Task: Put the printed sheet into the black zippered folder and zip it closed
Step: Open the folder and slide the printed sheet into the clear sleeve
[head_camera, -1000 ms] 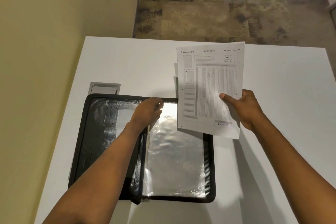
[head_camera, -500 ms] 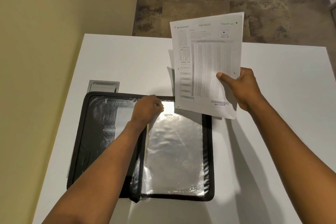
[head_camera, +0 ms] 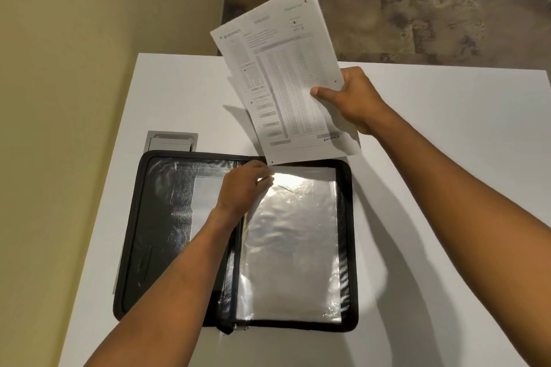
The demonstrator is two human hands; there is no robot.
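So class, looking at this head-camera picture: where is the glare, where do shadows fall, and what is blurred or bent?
Head view: strong glare on the clear plastic sleeve near the left hand; soft shadows of both arms and the printed sheet on the white table; the sheet's small print is too blurred to read; the wide lens splays the table edges.

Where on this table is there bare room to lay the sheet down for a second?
Bare table right of the black folder, and behind it below the lifted printed sheet. The left side is crowded: folder and grey hatch.
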